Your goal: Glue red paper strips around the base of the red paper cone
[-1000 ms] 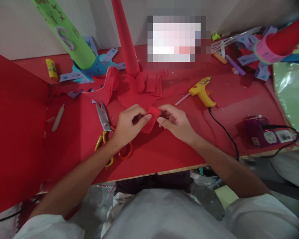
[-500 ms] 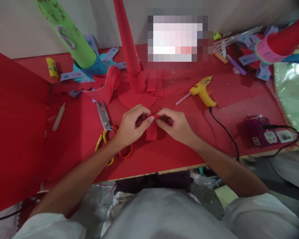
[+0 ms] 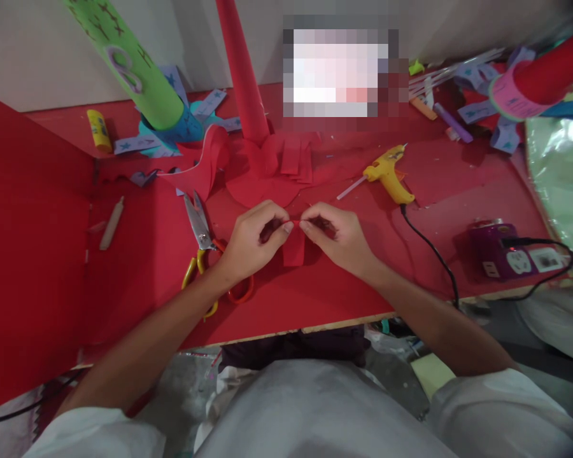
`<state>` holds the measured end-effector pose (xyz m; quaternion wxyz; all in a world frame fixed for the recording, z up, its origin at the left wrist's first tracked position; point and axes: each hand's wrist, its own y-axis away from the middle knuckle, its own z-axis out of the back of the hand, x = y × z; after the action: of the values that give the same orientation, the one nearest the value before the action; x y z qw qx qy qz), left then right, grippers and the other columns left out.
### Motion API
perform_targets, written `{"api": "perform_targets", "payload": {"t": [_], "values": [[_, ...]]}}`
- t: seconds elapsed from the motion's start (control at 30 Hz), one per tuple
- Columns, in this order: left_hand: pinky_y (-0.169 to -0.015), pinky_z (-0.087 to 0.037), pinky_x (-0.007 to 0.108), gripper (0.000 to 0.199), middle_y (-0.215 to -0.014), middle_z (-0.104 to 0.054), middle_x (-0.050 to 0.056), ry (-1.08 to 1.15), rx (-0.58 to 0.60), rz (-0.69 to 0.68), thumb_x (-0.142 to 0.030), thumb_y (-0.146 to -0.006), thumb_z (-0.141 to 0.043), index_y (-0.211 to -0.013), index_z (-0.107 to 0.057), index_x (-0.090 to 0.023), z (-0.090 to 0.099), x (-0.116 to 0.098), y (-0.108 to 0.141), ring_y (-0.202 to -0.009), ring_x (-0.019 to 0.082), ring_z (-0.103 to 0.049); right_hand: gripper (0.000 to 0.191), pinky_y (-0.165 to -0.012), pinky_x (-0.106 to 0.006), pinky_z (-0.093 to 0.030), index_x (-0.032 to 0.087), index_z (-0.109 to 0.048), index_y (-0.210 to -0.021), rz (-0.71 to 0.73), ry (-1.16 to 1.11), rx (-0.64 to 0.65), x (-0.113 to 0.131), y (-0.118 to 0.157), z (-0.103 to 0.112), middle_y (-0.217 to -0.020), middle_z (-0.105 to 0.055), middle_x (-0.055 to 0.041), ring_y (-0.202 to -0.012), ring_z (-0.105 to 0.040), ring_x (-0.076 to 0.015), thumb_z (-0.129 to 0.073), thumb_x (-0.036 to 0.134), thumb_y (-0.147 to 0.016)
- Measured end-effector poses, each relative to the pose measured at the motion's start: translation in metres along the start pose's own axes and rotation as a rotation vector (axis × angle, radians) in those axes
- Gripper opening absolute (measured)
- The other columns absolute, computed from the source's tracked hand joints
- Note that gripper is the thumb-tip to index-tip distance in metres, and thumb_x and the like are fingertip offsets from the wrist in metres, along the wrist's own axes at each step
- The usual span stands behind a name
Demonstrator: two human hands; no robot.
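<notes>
Two-handed pinch on red strip (image 3: 293,251)

Your left hand (image 3: 249,240) and right hand (image 3: 347,239) both grip the strip's top, thumb against fingers; its free end points toward you. Red tabletop (image 3: 315,299) stretches from your hands to the near edge (image 3: 300,331). Tight side: scissors (image 3: 199,226) just left of your left hand. Round red base (image 3: 265,191) just beyond both. Glue gun (image 3: 389,175) beyond and right of your right hand, gap between.

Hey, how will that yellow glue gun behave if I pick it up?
The yellow glue gun is probably rigid, given its molded-looking body. Its black cord may drag behind it. The glue stick jutting from its rear could snag.
</notes>
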<state>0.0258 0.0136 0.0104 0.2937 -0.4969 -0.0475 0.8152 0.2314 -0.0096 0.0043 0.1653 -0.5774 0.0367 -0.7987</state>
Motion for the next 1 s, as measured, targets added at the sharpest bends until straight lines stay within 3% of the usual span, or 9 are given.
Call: {"api": "perform_targets", "payload": {"t": [0.67,1.0], "values": [[-0.060,-0.037,0.026,0.015,-0.073,-0.053,-0.003,0.001,0.013,-0.013,-0.019,-0.099,-0.061,-0.084,-0.059,-0.020,-0.0002,0.0000,0.0004,-0.064,0.010,-0.046,0.020,-0.063,-0.028,-0.041,0.022,-0.064,-0.085,-0.014,0.061,-0.009,0.0039,0.0007,0.0015,-0.074,-0.064,0.0016,-0.067,-0.056,-0.0133,-0.064,0.035,-0.101],[-0.062,-0.040,0.027,0.018,-0.077,-0.055,-0.002,0.029,0.054,0.078,-0.034,-0.100,-0.064,-0.089,-0.058,-0.021,-0.0003,0.0010,0.0008,-0.067,0.012,-0.048,0.023,-0.062,-0.028,-0.042,0.023,-0.065,-0.085,-0.022,0.083,-0.055,0.0039,0.0012,0.0027,-0.076,-0.065,0.0005,-0.067,-0.055,-0.0135,-0.062,0.038,-0.102]]}}
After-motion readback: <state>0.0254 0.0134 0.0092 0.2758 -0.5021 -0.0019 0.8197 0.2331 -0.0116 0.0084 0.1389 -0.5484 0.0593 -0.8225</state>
